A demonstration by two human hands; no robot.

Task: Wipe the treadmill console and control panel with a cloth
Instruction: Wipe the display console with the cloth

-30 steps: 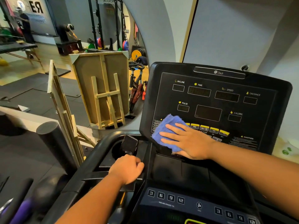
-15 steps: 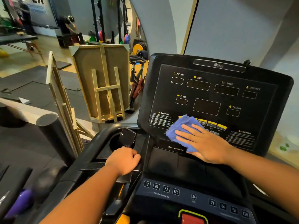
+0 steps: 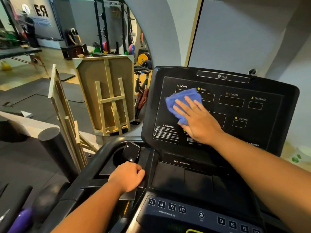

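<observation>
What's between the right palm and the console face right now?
In the head view, the blue cloth lies under the fingers of the right hand, pressed flat on the console.

The cloth covers the INCLINE window, the right hand most yellow buttons. The caution text is too small to read (far-left figures blurred); the near-right 12 key is edge-cut.
</observation>
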